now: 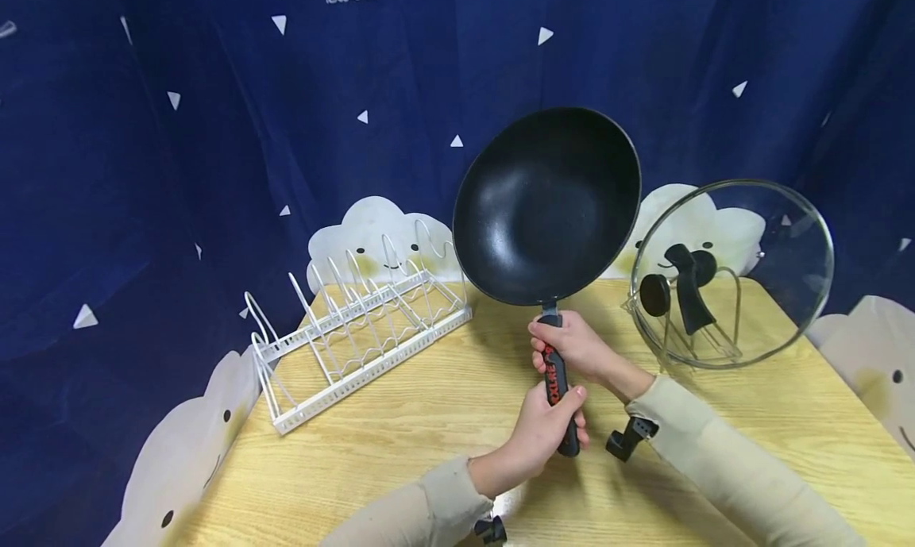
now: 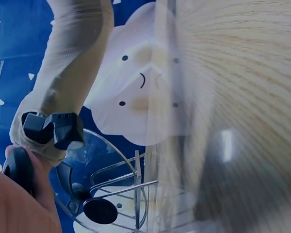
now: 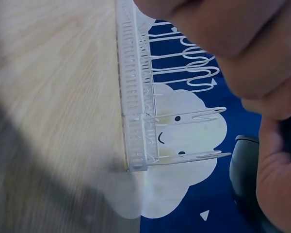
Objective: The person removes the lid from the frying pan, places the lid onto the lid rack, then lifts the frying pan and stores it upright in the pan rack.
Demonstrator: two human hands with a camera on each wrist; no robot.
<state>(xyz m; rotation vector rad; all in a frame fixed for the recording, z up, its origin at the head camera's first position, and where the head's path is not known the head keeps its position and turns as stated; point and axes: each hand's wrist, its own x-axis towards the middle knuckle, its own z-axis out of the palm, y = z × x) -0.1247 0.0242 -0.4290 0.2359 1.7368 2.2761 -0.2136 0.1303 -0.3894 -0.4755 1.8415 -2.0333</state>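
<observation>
A black wok (image 1: pixel 550 206) is held up above the table, its dark inside facing me and its handle (image 1: pixel 554 372) pointing down toward me. My right hand (image 1: pixel 572 344) grips the upper part of the handle, just below the pan. Lower down, near the handle's end, my left hand (image 1: pixel 539 432) is wrapped around it with the thumb across the front. In the left wrist view, part of the left hand (image 2: pixel 19 208) shows beside the black handle end. Curled fingers of the right hand (image 3: pixel 252 58) fill the upper right of the right wrist view.
A white wire rack (image 1: pixel 364 333) with upright dividers stands on the wooden table (image 1: pixel 400 436) at left. On the right, a glass lid (image 1: pixel 772 325) with a black knob leans upright in a metal wire stand (image 1: pixel 739 309). A dark blue curtain (image 1: pixel 214 174) hangs behind.
</observation>
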